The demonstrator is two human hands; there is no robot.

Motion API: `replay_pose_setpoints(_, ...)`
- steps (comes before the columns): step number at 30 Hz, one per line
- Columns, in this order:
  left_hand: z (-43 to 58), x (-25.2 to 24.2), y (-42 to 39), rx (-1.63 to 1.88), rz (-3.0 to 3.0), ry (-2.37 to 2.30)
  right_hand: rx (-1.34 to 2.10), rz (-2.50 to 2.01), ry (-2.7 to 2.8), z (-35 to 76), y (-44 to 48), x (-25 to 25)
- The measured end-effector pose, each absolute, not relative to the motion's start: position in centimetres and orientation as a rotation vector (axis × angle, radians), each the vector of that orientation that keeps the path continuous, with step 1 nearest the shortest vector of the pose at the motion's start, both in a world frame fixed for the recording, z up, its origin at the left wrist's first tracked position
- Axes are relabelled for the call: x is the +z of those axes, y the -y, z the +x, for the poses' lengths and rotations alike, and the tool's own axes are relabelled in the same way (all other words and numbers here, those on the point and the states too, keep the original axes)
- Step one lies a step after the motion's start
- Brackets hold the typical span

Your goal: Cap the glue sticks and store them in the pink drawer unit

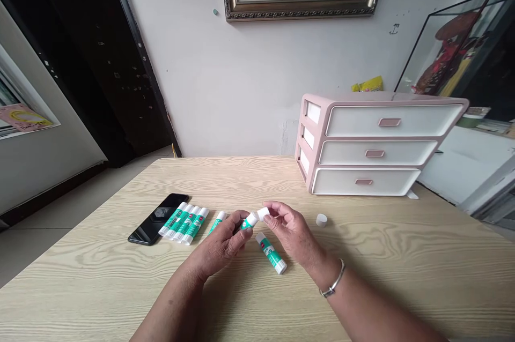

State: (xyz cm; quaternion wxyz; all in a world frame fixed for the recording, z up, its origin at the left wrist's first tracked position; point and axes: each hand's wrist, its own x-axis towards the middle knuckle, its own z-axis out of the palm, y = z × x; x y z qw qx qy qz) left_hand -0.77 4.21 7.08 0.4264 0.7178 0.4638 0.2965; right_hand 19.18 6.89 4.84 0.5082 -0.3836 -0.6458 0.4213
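On the (402, 277) table, left of centre, lie a black smartphone (157, 218) and four glue sticks (183, 223) side by side, with another glue stick (217, 221) just right of them. The left hand (219, 240) closes around a held glue stick (248, 221), its long axis tilted, white end pointing up and right. The right hand (292, 235) narrowly pinches a white cap (263, 214) just beside that end. Below, a lying glue stick (271, 253) runs diagonally; further right sits a loose cap (321, 220).
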Motion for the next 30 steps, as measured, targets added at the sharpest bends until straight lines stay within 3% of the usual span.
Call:
replay_pose_setpoints(17,0.7,7.4,-3.8,0.779,1.908,-1.374,0.759,-0.865,1.739,18.5,-6.3,4.1)
replay_pose_setpoints(24,0.8,7.5,-4.1,0.968,1.711,-1.485,0.658,-0.795,1.891,18.6,-5.3,4.6)
replay_pose_setpoints(30,-0.5,7.2,-4.4,1.16,1.462,-1.652,0.595,-1.004,1.718,20.6,-7.3,4.3)
